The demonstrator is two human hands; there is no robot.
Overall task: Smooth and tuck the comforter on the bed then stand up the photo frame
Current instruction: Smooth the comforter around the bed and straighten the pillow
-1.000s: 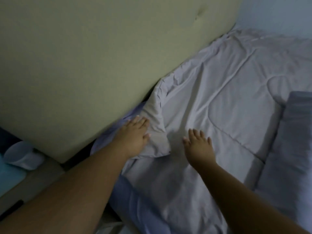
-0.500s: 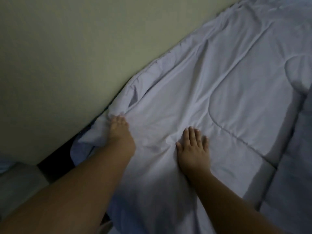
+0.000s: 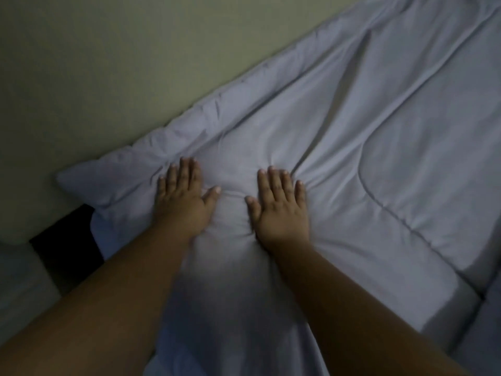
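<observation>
A pale grey quilted comforter [image 3: 379,137] covers the bed, its edge lying along the beige headboard. My left hand [image 3: 184,202] presses flat on it near its corner, fingers spread, holding nothing. My right hand [image 3: 280,207] lies flat beside it, a hand's width to the right, with creases bunching around its fingertips. The comforter's corner [image 3: 81,180] sticks out to the left past the bed edge. No photo frame is in view.
The padded beige headboard [image 3: 122,63] fills the upper left. A dark gap [image 3: 65,245] opens below the comforter's corner, beside a pale surface [image 3: 19,272] at the left edge. A darker grey fold of bedding [image 3: 485,335] shows at the lower right.
My left hand let go of the folded corner and now lies flat on the comforter. The corner is spread out along the headboard. Both hands slid closer together.
</observation>
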